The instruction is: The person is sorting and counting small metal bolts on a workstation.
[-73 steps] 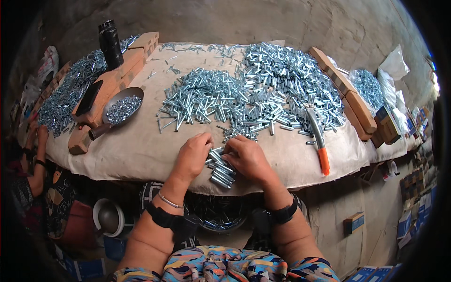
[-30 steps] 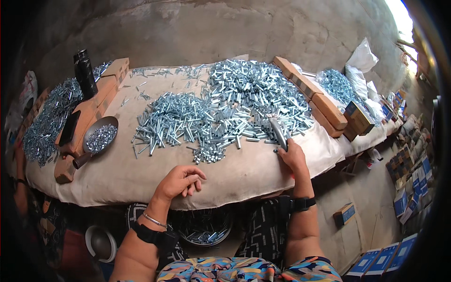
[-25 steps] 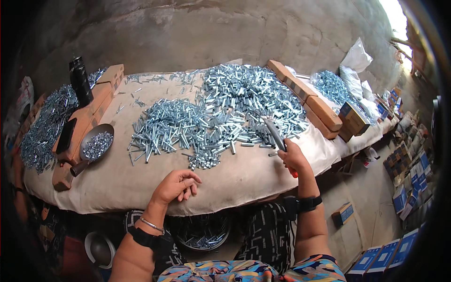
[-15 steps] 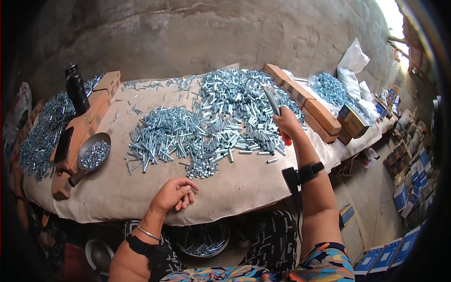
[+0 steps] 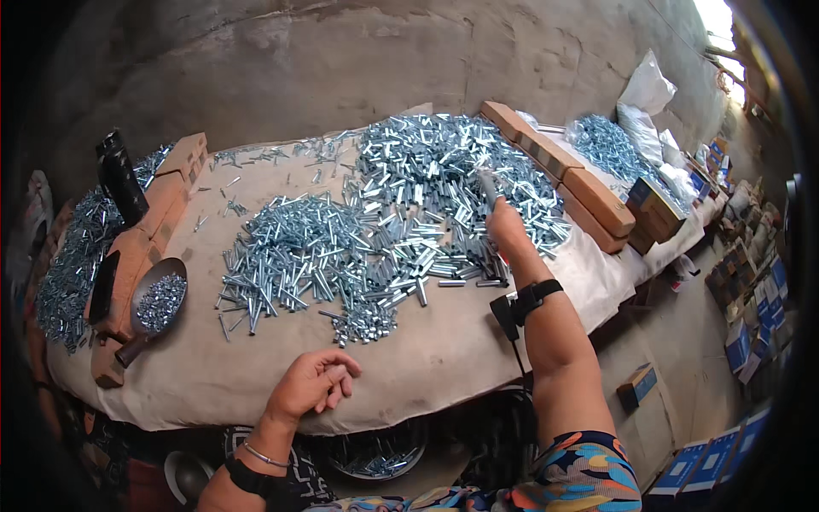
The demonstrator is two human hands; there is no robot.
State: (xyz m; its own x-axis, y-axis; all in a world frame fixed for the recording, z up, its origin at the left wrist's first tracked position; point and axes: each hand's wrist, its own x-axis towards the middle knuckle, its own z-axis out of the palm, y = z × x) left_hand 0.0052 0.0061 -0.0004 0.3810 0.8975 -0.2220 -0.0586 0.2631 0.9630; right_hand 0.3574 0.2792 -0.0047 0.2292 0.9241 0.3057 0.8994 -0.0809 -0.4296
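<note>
My right hand [image 5: 507, 224] reaches over the far right pile of short metal tubes [image 5: 418, 162], closed round the grey handle of a hooked tool [image 5: 487, 183]. The tool's far end is hard to make out against the tubes. My left hand [image 5: 314, 384] hangs loosely half-curled at the cloth's front edge, with nothing seen in it. Beyond it lie a small heap of nuts [image 5: 365, 324] and a pile of long thin metal bolts or pins [image 5: 294, 247].
A pan of small metal pieces [image 5: 162, 303] rests by bricks [image 5: 166, 205] on the left, near a black bottle-like object [image 5: 122, 179]. More bricks [image 5: 597, 200] border the right pile. A bowl of metal parts [image 5: 375, 461] sits below the edge; cartons [image 5: 638, 388] stand on the floor.
My right hand has moved slightly left with the tool, whose handle now points into the tubes. My left hand stays near the front edge. The whole view has shifted slightly.
</note>
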